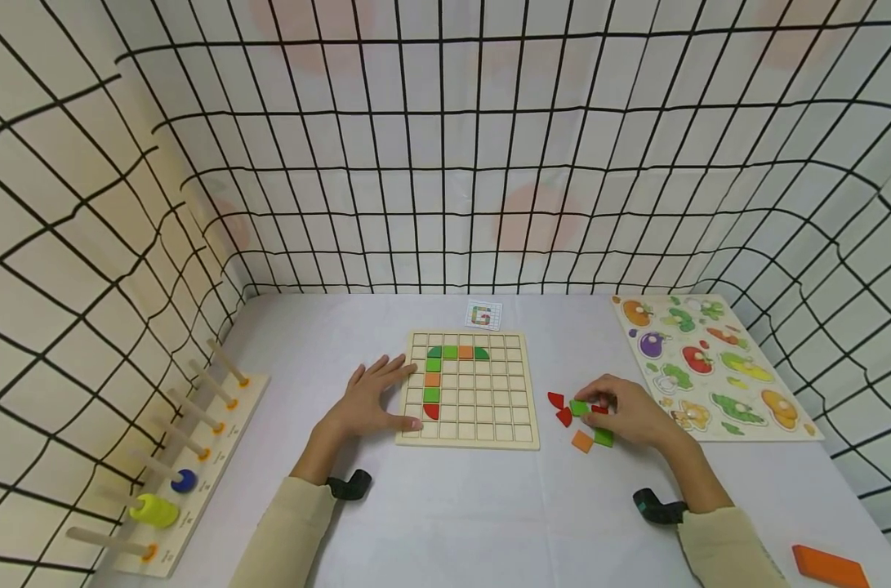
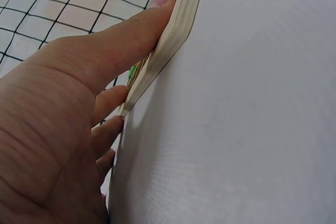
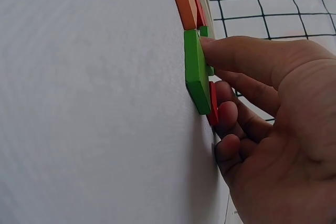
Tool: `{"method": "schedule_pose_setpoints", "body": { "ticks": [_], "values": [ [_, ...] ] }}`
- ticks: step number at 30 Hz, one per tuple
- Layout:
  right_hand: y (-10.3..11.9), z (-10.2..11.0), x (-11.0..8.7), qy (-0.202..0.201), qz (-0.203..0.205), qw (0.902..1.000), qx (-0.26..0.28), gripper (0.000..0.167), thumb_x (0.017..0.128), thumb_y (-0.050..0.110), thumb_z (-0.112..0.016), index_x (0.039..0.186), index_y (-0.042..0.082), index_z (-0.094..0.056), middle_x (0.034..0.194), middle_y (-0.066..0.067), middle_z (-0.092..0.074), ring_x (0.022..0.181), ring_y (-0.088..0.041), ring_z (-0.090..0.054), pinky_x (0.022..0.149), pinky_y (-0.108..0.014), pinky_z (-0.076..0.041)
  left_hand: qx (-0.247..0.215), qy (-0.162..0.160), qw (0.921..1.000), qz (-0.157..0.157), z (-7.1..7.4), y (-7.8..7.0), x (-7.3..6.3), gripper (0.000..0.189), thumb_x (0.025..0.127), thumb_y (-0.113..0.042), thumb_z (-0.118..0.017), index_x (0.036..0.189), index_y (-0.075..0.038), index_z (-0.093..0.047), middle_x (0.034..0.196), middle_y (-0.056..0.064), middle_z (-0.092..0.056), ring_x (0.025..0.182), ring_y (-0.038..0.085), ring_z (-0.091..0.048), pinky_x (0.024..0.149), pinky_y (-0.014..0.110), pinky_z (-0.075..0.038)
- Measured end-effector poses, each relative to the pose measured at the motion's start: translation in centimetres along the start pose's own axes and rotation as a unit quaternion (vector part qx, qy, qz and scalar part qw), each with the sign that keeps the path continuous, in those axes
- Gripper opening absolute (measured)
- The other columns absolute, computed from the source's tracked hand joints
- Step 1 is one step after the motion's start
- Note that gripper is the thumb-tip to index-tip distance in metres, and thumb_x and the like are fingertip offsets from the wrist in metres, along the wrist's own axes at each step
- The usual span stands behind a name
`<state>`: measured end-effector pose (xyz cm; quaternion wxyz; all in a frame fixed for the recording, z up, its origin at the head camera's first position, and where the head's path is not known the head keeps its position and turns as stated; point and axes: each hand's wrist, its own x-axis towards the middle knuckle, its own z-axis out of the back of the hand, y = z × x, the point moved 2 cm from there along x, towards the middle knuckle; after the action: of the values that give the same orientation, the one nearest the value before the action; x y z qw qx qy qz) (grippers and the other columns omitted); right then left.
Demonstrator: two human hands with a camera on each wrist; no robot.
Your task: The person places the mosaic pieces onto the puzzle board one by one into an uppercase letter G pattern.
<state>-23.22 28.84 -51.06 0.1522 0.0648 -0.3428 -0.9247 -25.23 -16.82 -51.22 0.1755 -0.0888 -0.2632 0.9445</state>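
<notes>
My left hand [image 1: 367, 400] lies with fingers spread at the left edge of a wooden grid board [image 1: 489, 400], its thumb on the lower left corner. On the board, green, orange and red tiles form a row and a column, with dark green rounded corner pieces. My right hand [image 1: 625, 412] is over a small group of loose tiles, thumb and index finger pinching a green square tile [image 1: 578, 407]. Beside it lie red quarter-round pieces [image 1: 556, 400], an orange square tile [image 1: 582, 442] and another green square tile [image 3: 195, 72] near the thumb. A red tile [image 3: 213, 103] shows under the fingers.
A small pattern card [image 1: 483, 315] lies behind the board. To the right is a vegetable puzzle board [image 1: 717, 367]; an orange block [image 1: 830, 566] is at front right. A peg stand [image 1: 195, 482] with rings runs along the left. Black wire mesh [image 1: 460, 163] encloses the table.
</notes>
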Motion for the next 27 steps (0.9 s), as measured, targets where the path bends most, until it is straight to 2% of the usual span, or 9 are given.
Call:
{"method": "schedule_pose_setpoints", "body": {
  "ticks": [14,27],
  "values": [
    [1.0,0.3,-0.1,-0.039,-0.009,0.9992,-0.001,0.027,0.089,0.026,-0.081,0.112,0.016,-0.074,0.088,0.000,-0.060,0.083,-0.016,-0.052,0.069,-0.023,-0.046,-0.001,0.004,1.0000,0.004,0.2,-0.2,-0.1,0.102,0.073,-0.066,-0.082,0.159,-0.029,-0.041,0.171,-0.002,-0.026,0.162,0.029,-0.011,0.128,0.061,0.000],
    [2.3,-0.4,0.7,-0.050,0.014,0.9986,0.007,0.024,0.089,0.024,-0.081,0.111,0.018,-0.075,0.091,0.004,-0.065,0.084,-0.015,-0.054,0.070,-0.022,-0.049,-0.003,0.000,1.0000,0.001,0.1,-0.2,-0.1,0.101,0.074,-0.066,-0.082,0.159,-0.028,-0.043,0.171,-0.001,-0.027,0.162,0.030,-0.012,0.128,0.061,0.000]
  ]
}}
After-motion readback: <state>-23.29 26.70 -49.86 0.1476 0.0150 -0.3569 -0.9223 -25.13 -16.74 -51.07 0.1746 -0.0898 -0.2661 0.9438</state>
